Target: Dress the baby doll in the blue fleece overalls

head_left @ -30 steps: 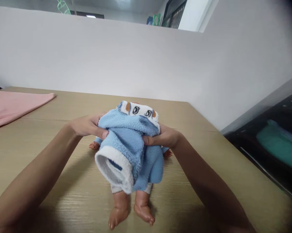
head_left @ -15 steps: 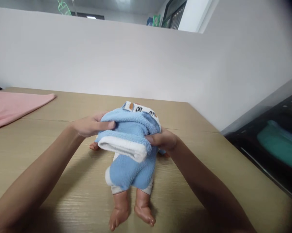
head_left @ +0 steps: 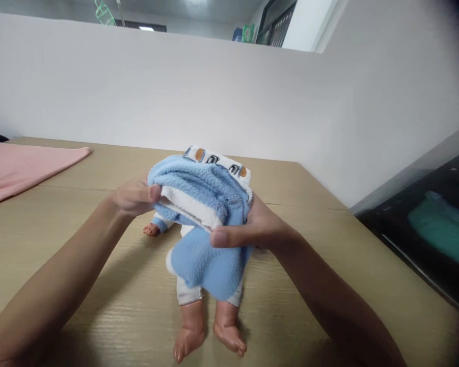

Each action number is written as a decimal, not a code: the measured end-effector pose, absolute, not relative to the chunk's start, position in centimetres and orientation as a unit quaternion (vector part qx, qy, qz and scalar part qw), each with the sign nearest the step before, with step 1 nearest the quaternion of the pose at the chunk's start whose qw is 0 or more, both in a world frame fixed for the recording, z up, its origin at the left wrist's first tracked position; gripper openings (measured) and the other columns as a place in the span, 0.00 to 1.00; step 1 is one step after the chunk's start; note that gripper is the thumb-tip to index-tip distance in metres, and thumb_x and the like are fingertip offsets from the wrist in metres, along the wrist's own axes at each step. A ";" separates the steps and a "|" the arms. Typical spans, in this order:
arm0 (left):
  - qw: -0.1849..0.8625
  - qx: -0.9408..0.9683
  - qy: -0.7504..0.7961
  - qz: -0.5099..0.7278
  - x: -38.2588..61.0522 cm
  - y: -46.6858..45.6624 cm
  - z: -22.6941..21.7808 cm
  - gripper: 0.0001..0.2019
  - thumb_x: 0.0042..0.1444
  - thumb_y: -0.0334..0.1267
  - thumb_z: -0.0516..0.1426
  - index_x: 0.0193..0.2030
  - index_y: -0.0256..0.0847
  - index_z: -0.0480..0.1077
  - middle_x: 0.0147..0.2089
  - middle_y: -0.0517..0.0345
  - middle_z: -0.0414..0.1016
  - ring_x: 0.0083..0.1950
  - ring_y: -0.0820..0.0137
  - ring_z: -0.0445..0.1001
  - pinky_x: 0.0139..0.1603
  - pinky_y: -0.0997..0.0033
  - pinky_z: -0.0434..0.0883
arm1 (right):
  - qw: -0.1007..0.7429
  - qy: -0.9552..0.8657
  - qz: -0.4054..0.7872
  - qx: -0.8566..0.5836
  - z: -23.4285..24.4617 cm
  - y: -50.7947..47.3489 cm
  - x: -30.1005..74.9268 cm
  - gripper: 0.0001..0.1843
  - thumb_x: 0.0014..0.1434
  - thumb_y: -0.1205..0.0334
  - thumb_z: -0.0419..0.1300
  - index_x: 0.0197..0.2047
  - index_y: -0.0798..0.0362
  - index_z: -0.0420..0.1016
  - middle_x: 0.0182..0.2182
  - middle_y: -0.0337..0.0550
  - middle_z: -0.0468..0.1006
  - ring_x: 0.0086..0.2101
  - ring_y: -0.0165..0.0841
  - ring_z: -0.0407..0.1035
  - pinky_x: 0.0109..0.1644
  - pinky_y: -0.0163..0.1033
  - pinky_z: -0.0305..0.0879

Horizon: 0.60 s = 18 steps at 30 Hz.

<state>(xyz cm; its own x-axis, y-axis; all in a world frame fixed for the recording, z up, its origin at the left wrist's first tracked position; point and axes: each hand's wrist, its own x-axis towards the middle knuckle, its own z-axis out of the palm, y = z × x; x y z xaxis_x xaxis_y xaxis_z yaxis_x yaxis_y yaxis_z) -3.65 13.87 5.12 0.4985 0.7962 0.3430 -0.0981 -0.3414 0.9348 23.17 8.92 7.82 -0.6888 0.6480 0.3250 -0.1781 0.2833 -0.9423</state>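
Observation:
A baby doll [head_left: 190, 326] lies on its back with its bare feet towards me, in white and blue clothing. Its head is hidden from view. Over its upper body I hold a fluffy blue garment [head_left: 198, 178] with white trim and an embroidered animal face on its far edge; its exact kind is unclear. My left hand [head_left: 135, 198] is closed on the garment's left side, thumb on top by the white-trimmed opening. My right hand [head_left: 258, 229] grips the right side, its thumb lying across the lower end of that trim. A blue rounded part hangs down over the doll's legs.
The wooden table [head_left: 80, 275] stretches under everything to a white wall [head_left: 176, 92]. A pink cloth [head_left: 26, 171] lies at the far left. On the right, beyond the table edge, stands something dark and glossy with a teal patch [head_left: 439, 224].
The garment has been raised and bunched up further, its white opening tilting away from the doll's legs. My right thumb has moved down and left onto the trim.

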 end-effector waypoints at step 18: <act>0.439 0.639 0.490 0.399 1.3 -2.9 0.3 0.33 0.67 0.54 0.67 0.75 0.46 0.68 0.68 0.45 0.83 0.63 0.50 0.85 0.58 0.57 0.85 | 0.300 -0.698 0.473 -0.447 4.0 -0.8 24.9 0.21 0.68 0.58 0.68 0.63 0.48 0.82 0.63 0.49 0.89 0.67 0.52 0.79 0.78 0.59 0.70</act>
<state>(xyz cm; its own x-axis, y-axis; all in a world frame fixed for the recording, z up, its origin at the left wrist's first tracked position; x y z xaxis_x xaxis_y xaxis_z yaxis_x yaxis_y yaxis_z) 1.27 -2.94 0.26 0.2018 0.9762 0.0796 0.2765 -0.1348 0.9515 24.93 -0.76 3.96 -0.4202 0.9074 -0.0035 0.3395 0.1537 -0.9280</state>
